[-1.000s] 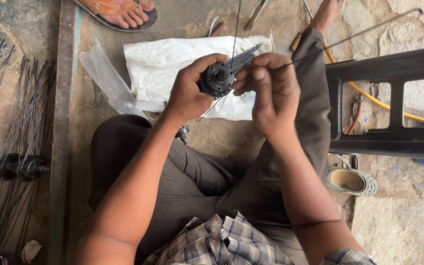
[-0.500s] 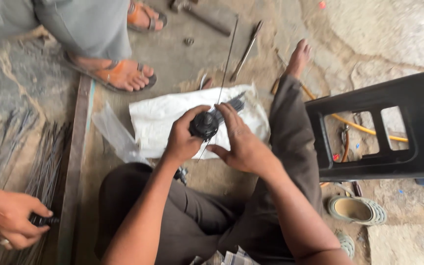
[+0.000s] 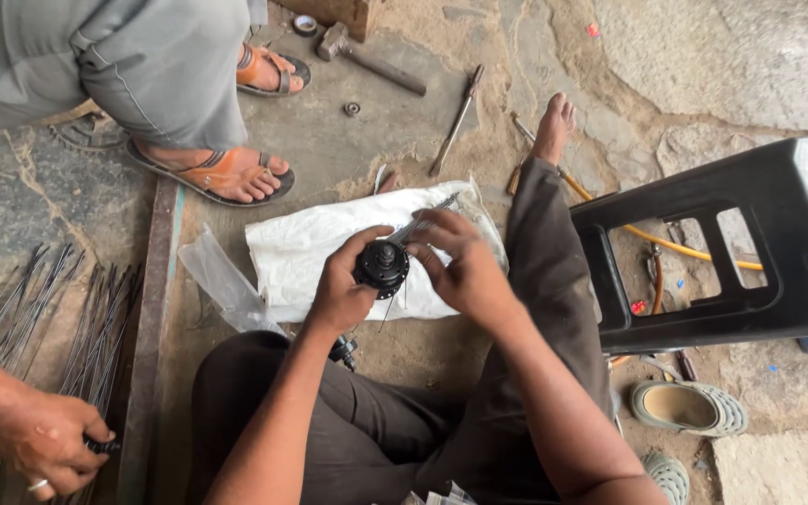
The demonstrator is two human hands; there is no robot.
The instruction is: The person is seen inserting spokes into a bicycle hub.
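Observation:
I sit on the ground with my legs spread. My left hand (image 3: pixel 340 292) grips a black wheel hub (image 3: pixel 382 267) from the left side, held above a white sack (image 3: pixel 303 251). My right hand (image 3: pixel 462 264) is on the hub's right side, fingers pinching thin metal spokes (image 3: pixel 420 224) that stick out of it toward the upper right. A second small black part (image 3: pixel 343 350) lies on the ground by my left knee.
A black plastic stool (image 3: pixel 750 243) stands at the right. Another person's sandalled feet (image 3: pixel 226 175) stand at upper left; another person's hand (image 3: pixel 44 440) at lower left holds a dark part among spokes (image 3: pixel 58 318) on the ground. A hammer (image 3: pixel 367 56), a hand tool (image 3: pixel 455 120) and shoes (image 3: pixel 689 407) lie about.
The camera view has tilted up and back, showing more ground, the standing person and the hand at lower left. My hands have stayed on the hub; my right hand has shifted along the spokes.

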